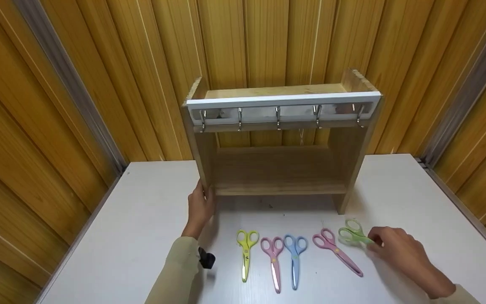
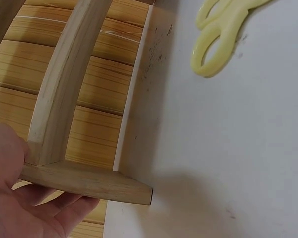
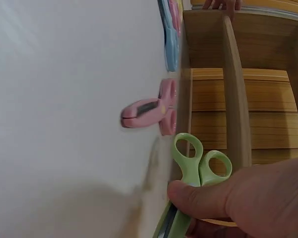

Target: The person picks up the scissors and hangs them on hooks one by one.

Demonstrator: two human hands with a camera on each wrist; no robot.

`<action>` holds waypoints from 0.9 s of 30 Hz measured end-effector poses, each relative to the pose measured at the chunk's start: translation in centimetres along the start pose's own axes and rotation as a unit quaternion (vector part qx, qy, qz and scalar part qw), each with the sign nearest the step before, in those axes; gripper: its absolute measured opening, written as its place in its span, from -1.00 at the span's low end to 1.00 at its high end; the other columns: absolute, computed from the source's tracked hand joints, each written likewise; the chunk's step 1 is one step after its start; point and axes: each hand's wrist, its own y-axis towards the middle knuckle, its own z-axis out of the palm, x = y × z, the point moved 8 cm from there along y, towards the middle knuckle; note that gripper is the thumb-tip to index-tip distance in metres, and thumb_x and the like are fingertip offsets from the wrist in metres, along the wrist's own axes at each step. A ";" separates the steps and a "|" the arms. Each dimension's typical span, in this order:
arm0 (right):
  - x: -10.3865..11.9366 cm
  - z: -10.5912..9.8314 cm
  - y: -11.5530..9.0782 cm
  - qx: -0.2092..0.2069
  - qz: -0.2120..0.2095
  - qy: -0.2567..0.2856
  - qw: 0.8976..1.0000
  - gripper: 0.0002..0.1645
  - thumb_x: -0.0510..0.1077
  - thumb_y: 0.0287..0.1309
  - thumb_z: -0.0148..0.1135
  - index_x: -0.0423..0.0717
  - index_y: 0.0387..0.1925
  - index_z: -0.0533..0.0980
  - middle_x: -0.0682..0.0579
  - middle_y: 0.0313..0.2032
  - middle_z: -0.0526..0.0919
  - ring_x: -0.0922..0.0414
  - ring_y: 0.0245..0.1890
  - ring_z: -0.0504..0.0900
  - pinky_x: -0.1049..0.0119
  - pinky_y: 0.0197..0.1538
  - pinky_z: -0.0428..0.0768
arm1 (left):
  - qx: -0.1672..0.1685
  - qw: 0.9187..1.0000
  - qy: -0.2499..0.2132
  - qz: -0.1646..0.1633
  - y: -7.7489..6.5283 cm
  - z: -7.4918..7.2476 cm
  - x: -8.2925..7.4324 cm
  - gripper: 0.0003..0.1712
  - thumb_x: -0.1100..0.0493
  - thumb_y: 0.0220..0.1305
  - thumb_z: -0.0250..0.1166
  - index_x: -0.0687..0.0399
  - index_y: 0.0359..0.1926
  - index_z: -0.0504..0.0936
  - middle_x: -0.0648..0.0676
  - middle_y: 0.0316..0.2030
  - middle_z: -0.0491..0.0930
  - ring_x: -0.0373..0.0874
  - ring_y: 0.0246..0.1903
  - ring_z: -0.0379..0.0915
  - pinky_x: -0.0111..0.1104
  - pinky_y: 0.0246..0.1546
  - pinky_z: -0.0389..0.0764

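Observation:
At the lower left leg of a wooden rack (image 1: 276,190), my left hand (image 1: 201,207) grips the side panel, with the thumb on the inner side and fingers outside. My right hand (image 1: 401,249) pinches green scissors (image 1: 354,232) by the blade end, handle loops pointing toward the rack. In the right wrist view, the thumb lies across the green scissors (image 3: 191,171) just below the loops. Left of that hand lie pink scissors (image 1: 338,252), blue scissors (image 1: 295,261), another pink pair (image 1: 274,264) and yellow scissors (image 1: 246,255), blades toward me.
Several metal hooks (image 1: 278,118) hang along a white rail (image 1: 285,99) on the rack's upper front. The white table (image 1: 150,236) spreads under everything. Wood-patterned walls (image 1: 264,42) rise behind and at both sides. A black device (image 1: 206,258) sits on my left wrist.

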 end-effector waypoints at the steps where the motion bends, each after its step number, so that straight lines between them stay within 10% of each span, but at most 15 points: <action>1: 0.3 -0.6 0.2 -0.008 -0.008 -0.002 1.000 -0.90 -0.27 0.13 0.46 -0.03 -0.34 0.69 0.15 -0.47 0.63 0.12 -0.48 0.45 0.21 -0.54 0.36 | 0.001 1.000 0.000 -0.004 0.0 0.0 0.0 -0.46 0.26 0.57 0.10 0.35 0.46 0.31 0.38 0.26 0.53 0.20 0.19 0.57 0.01 0.15 0.63; 11: 4.1 -8.3 0.9 -0.125 -0.088 0.005 0.988 -0.82 -0.29 0.16 0.48 -0.18 -0.19 0.67 0.01 -0.36 0.69 0.08 -0.42 0.60 0.27 -0.53 0.44 | 0.009 1.000 -0.004 -0.016 -0.1 0.1 0.2 -0.43 0.23 0.59 0.09 0.32 0.50 0.27 0.34 0.29 0.51 0.17 0.21 0.56 -0.02 0.17 0.62; 21: 8.4 -15.1 0.5 -0.321 -0.200 0.027 0.925 -0.67 -0.42 0.00 0.55 -0.25 -0.15 0.68 -0.08 -0.32 0.72 0.12 -0.34 0.61 0.79 -0.22 0.36 | 0.011 1.000 -0.010 -0.026 -0.1 0.3 0.1 -0.43 0.23 0.58 0.11 0.27 0.51 0.28 0.30 0.30 0.52 0.14 0.19 0.58 -0.04 0.15 0.64; 27: 9.6 -17.0 1.5 -0.349 -0.204 0.075 0.912 -0.73 -0.38 0.11 0.50 -0.25 -0.11 0.69 -0.09 -0.29 0.73 0.52 -0.28 0.44 0.81 -0.17 0.34 | 0.003 1.000 -0.010 -0.006 0.0 0.2 -0.2 -0.45 0.25 0.57 0.11 0.32 0.47 0.31 0.34 0.27 0.54 0.18 0.19 0.57 0.00 0.14 0.64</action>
